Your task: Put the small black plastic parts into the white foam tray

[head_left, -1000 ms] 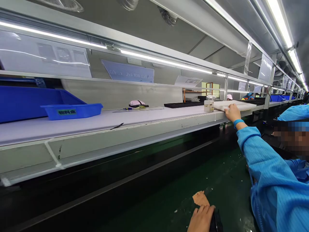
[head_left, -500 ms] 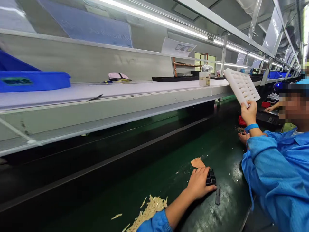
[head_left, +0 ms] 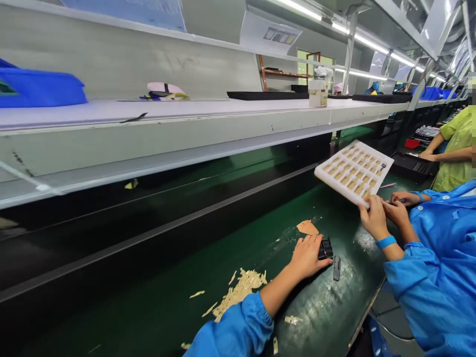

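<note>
My left hand (head_left: pixel 307 255) rests palm down on the dark green table (head_left: pixel 297 277), its fingers and thumb round a black ribbed piece (head_left: pixel 326 249). The palm hides part of that piece. A flat dark grey strip (head_left: pixel 336 268) lies just beyond my thumb. My right hand (head_left: pixel 374 218), with a blue band at the wrist, grips the near corner of a white tray (head_left: pixel 366 157). The tray is tilted above the table, its rows of cells showing tan, with a small black mark near the right side. Left of my left forearm lies a pile of thin tan strips (head_left: pixel 241 287).
An orange scrap (head_left: pixel 307 227) lies beyond my left hand. A co-worker's hands (head_left: pixel 399 210) are close behind the tray; another worker's arms (head_left: pixel 439 153) are farther back. A white shelf (head_left: pixel 208 111) runs over the table with a blue bin (head_left: pixel 40 89) and a bottle (head_left: pixel 319 91).
My right hand has lowered the white tray and turned it, so its tan cells now face me. My left hand stays on the black ribbed piece. The view has tipped down.
</note>
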A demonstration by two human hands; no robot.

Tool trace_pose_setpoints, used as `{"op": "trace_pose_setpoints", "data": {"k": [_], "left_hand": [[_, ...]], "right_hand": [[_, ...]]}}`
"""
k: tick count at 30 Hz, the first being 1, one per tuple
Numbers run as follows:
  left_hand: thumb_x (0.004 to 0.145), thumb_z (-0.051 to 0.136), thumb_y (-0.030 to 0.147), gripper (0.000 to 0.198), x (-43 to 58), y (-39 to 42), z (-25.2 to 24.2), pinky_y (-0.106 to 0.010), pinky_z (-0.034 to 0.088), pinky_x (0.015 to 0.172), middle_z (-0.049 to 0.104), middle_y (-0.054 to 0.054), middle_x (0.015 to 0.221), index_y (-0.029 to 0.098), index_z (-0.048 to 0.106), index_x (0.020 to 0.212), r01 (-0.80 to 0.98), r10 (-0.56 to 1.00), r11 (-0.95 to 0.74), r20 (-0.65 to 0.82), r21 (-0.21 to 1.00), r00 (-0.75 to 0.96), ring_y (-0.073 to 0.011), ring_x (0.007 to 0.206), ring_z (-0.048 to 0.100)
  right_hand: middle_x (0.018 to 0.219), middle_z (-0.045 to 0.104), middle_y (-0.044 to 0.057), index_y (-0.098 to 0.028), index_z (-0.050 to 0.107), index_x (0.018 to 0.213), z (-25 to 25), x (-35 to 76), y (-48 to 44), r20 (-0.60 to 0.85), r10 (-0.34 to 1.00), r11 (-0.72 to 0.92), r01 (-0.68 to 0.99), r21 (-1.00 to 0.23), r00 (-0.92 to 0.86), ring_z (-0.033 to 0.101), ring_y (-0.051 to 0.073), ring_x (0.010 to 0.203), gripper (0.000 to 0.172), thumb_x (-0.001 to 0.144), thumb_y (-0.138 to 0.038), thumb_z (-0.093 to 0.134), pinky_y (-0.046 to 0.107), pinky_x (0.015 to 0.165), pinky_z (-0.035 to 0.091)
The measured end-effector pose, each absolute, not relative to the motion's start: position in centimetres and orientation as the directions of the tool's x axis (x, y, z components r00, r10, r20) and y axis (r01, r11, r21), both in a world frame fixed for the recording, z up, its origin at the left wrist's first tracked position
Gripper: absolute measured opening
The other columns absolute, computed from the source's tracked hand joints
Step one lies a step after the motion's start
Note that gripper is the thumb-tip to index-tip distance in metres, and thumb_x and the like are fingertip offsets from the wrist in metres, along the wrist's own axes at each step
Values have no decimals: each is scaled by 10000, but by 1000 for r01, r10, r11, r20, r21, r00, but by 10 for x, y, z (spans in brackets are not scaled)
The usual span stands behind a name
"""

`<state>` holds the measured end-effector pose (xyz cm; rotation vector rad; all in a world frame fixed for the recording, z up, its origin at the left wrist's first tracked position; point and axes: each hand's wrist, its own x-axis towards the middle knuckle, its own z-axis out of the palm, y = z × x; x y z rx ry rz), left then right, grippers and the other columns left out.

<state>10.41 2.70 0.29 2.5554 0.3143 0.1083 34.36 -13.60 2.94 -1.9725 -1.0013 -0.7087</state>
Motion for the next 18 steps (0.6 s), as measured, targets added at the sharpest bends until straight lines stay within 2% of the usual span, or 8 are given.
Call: {"op": "trace_pose_setpoints", "data": {"k": [3,6,8,10,12,14,16,18], "left_hand": [[672,925,430,755,94,27,3,-626,318,1146,642,-199,1368,162,640,1318,198,293,-730,37,654,955,-449,1302,539],[563,971,509,779,85,33,7,-588,252,1224,665,-148,1353,211,696,1229,190,394,-576,67,795,917,-429,1349,515],[649,890,617,689,84,43,10,-556,294,1224,682,-133,1321,224,704,1184,199,522,-414,52,888,852,-398,1342,535],[813,705,685,602,89,58,12,-534,430,1138,704,-150,1257,201,686,1170,193,645,-201,-18,960,764,-363,1243,621],[904,550,685,596,97,74,13,-495,560,981,722,-168,1198,174,651,1192,146,715,26,-120,989,689,-328,1094,704],[916,539,620,558,102,92,13,-443,616,854,729,-167,1169,163,615,1227,67,760,212,-207,975,616,-296,987,739],[882,603,521,510,98,112,14,-403,629,801,733,-154,1142,159,596,1241,-26,810,328,-267,944,522,-271,936,745],[838,648,444,475,83,135,16,-383,631,776,740,-135,1079,159,606,1215,-109,850,386,-308,916,427,-257,892,742]], "right_hand": [[975,588,104,-228,494,978,11,313,-140,696,546,-282,885,-371,466,580,303,919,111,988,-338,508,436,842,491],[993,581,111,-226,491,1008,2,293,-135,668,611,-205,900,-385,425,581,308,919,98,998,-322,505,440,831,496],[996,569,116,-223,485,1016,-1,282,-124,660,624,-170,898,-407,417,577,308,909,97,1005,-318,499,445,820,497],[1003,566,121,-221,488,1020,-2,269,-110,650,644,-136,896,-422,404,577,312,922,104,1013,-325,495,449,825,502],[1019,579,125,-221,504,1021,1,254,-95,629,687,-88,901,-425,364,586,313,951,122,1023,-342,494,449,849,511],[1105,599,142,-212,530,1081,6,238,-84,606,734,-28,906,-422,306,597,314,1023,174,1033,-377,501,449,910,519],[1251,586,168,-190,533,1215,14,225,-81,594,761,10,911,-413,261,582,326,1144,323,1024,-449,550,461,1000,502],[1370,546,191,-164,505,1347,18,216,-84,552,807,7,931,-366,212,544,353,1239,551,979,-557,621,481,1043,482]]}}
